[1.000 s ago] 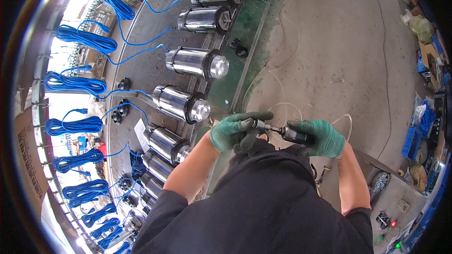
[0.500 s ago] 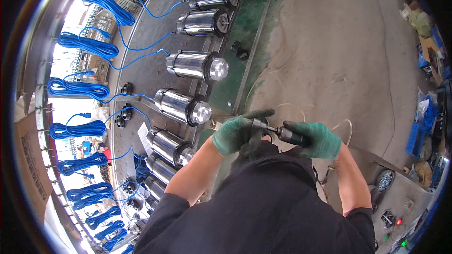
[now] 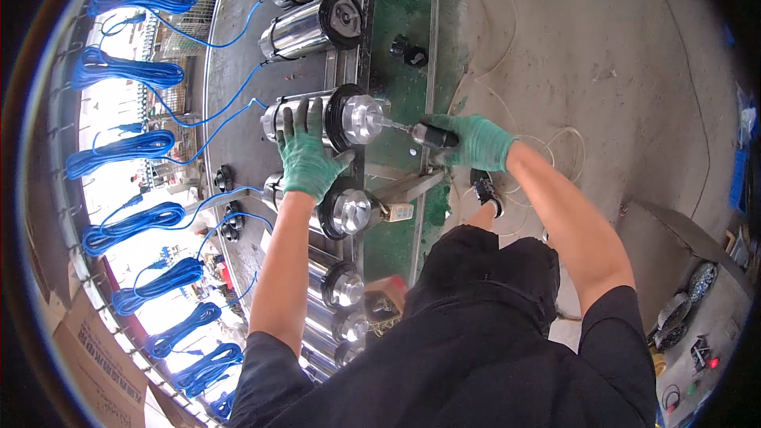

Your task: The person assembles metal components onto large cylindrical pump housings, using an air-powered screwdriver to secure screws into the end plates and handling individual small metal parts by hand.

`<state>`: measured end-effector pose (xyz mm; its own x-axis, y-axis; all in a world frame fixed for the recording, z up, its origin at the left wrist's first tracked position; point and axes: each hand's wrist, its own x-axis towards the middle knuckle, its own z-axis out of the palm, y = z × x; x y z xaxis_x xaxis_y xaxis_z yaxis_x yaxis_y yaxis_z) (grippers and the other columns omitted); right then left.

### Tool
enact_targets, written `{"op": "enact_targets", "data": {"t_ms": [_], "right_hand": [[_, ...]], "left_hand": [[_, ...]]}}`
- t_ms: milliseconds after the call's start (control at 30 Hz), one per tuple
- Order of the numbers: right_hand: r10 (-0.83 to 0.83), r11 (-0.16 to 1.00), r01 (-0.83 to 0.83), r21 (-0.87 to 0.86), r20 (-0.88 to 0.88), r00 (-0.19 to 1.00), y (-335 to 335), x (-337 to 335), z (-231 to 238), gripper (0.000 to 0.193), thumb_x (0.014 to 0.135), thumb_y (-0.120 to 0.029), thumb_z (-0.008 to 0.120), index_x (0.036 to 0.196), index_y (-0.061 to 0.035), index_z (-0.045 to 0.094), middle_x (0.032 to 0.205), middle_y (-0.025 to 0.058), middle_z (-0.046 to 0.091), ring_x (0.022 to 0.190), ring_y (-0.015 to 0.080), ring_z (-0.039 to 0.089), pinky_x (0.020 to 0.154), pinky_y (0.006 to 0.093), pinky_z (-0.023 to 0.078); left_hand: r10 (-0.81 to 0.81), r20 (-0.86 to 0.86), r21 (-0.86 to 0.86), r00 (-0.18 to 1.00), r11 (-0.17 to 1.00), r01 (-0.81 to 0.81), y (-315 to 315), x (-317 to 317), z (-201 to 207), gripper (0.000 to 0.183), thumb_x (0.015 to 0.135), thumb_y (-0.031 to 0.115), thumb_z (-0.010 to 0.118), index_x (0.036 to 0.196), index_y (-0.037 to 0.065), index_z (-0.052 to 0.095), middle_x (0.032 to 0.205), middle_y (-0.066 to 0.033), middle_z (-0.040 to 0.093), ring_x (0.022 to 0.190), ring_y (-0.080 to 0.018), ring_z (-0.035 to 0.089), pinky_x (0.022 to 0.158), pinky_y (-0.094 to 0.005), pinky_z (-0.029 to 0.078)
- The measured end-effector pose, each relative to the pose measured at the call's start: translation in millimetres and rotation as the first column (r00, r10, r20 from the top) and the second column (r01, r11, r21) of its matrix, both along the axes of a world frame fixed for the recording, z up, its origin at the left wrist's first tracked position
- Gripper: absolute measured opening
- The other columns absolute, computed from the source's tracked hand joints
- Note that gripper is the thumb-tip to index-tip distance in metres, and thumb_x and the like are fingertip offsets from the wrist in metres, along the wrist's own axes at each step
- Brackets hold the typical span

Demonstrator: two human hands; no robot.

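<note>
My left hand, in a green glove, lies on a polished steel motor cylinder with its fingers stretched over the casing and the thumb apart. The cylinder has a black ring and a silvery end cap facing right. In my gloved right hand is a dark power screwdriver, held level. Its thin bit points left and reaches the end cap; whether a screw sits at the tip is too small to tell.
More steel motors lie in a row along the bench, joined to hanging blue cable coils. Black round fittings sit on the green strip. A red-edged box stands below the row. A pale hose loops on the floor.
Both hands have moved forward from in front of my body to the bench. The left has left the screwdriver's front end and now rests on a motor; the right has brought the screwdriver to its cap.
</note>
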<state>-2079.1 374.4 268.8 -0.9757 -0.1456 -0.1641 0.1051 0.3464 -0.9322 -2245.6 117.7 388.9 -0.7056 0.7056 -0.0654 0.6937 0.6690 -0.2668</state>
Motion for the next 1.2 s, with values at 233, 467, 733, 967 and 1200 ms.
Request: {"op": "enact_targets", "data": {"t_ms": [233,467,733,967,1200], "right_hand": [[0.051,0.995,-0.052,-0.088,-0.006,0.999,-7,-35,-16,0.074,0.081,-0.033,0.076,0.147,-0.0141,0.050,0.122,0.0207,0.068,0.107,0.0395,0.067,0.091,0.0447,0.053],[0.087,0.996,-0.088,-0.022,-0.013,0.996,-2,-48,0,0.066,0.082,-0.034,0.075,0.142,-0.0155,0.056,0.117,0.0193,0.070,0.104,0.0388,0.067,0.090,0.0444,0.053],[0.106,0.985,-0.119,0.128,0.102,0.989,4,-64,23,0.060,0.083,-0.031,0.073,0.140,-0.0181,0.059,0.113,0.0162,0.072,0.103,0.0383,0.068,0.088,0.0451,0.053],[0.111,0.985,-0.119,0.127,0.063,0.992,2,-72,22,0.057,0.082,-0.028,0.075,0.137,-0.0173,0.063,0.114,0.0153,0.072,0.103,0.0362,0.068,0.089,0.0426,0.052],[0.118,0.993,-0.117,-0.015,0.041,0.992,4,-75,8,0.058,0.081,-0.027,0.078,0.135,-0.0136,0.064,0.117,0.0152,0.072,0.104,0.0342,0.068,0.091,0.0402,0.052]], "left_hand": [[0.015,0.332,0.218,0.943,0.972,-0.093,-4,-26,-31,0.116,0.059,0.029,0.094,0.156,0.015,0.031,0.160,-0.0095,0.036,0.151,-0.0447,0.022,0.122,-0.0627,0.013],[-0.001,0.276,0.284,0.961,0.955,-0.080,-7,-28,-45,0.109,0.064,0.026,0.091,0.155,0.017,0.032,0.157,-0.0071,0.039,0.151,-0.0422,0.023,0.121,-0.0661,0.009],[-0.028,0.261,0.359,0.965,0.931,-0.070,-8,-22,-49,0.101,0.067,0.020,0.089,0.153,0.017,0.034,0.156,-0.0055,0.041,0.151,-0.0405,0.024,0.121,-0.0654,0.007],[-0.029,0.245,0.433,0.969,0.898,-0.082,-14,-24,-55,0.099,0.067,0.017,0.087,0.152,0.019,0.036,0.155,-0.0048,0.042,0.151,-0.0415,0.024,0.121,-0.0642,0.008],[-0.027,0.261,0.420,0.965,0.903,-0.089,-14,-25,-55,0.099,0.067,0.014,0.086,0.153,0.020,0.037,0.154,-0.0041,0.044,0.151,-0.0406,0.024,0.121,-0.0631,0.007]]}}
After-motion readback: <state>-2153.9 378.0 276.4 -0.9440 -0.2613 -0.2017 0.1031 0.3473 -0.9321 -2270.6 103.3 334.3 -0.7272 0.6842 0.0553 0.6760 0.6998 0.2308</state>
